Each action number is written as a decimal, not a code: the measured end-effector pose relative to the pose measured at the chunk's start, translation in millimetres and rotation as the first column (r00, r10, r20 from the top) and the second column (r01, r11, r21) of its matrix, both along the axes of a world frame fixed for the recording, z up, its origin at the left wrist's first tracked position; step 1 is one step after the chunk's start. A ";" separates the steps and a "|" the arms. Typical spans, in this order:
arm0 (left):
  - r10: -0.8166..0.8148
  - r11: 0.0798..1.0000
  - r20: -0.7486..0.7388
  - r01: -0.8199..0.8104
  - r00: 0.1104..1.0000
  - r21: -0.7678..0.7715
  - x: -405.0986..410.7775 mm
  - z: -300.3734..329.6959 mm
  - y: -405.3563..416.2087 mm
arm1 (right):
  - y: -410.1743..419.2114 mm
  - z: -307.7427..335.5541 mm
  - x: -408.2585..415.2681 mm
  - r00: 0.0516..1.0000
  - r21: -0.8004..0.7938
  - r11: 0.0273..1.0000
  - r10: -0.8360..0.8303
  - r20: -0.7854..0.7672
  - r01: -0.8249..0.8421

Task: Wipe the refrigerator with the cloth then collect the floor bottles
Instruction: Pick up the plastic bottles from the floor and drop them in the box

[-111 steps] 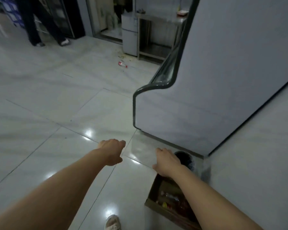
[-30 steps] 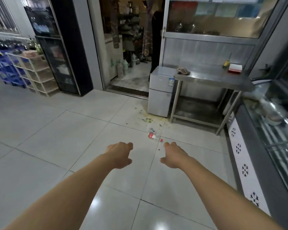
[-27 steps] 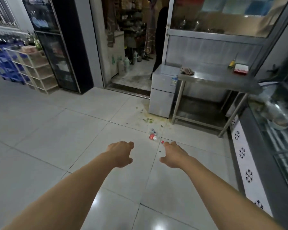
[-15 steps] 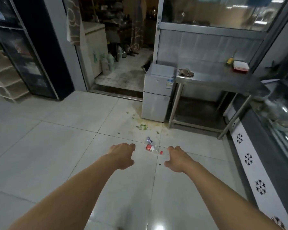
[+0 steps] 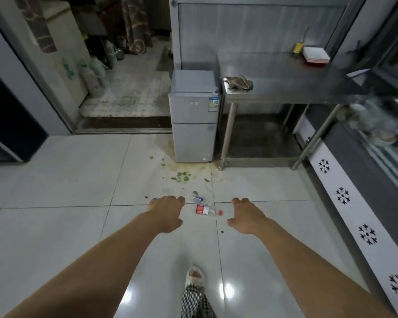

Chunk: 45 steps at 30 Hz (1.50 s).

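Two bottles lie on the floor between the outstretched hands, with bare tile on either side. Left hand and right hand hover palm-down, fingers loosely curled, holding nothing. Beyond stands the fridge against the tabletop's left edge, where the cloth lies.
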State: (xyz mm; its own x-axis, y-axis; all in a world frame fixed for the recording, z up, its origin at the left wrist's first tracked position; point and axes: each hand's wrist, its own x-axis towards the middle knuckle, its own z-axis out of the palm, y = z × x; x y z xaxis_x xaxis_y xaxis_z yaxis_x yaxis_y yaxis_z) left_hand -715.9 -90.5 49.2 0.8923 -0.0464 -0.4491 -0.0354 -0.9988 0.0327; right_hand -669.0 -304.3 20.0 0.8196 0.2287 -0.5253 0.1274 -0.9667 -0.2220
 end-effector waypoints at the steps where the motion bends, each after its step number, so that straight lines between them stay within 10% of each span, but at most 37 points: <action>1: -0.016 1.000 -0.009 0.016 1.000 0.013 19.6 -4.7 6.3 | 7.6 -5.9 18.0 1.000 0.011 1.000 -0.015 0.008 0.015; 28: -0.480 0.871 -0.255 0.490 0.839 -0.029 391.6 -207.5 109.4 | 118.9 -186.6 259.2 0.855 -0.081 0.883 -0.469 -0.219 0.463; 45: -0.540 0.836 -0.265 0.545 0.799 -0.060 453.3 -543.5 99.1 | 132.8 -514.5 296.2 0.800 -0.075 0.817 -0.575 -0.174 0.571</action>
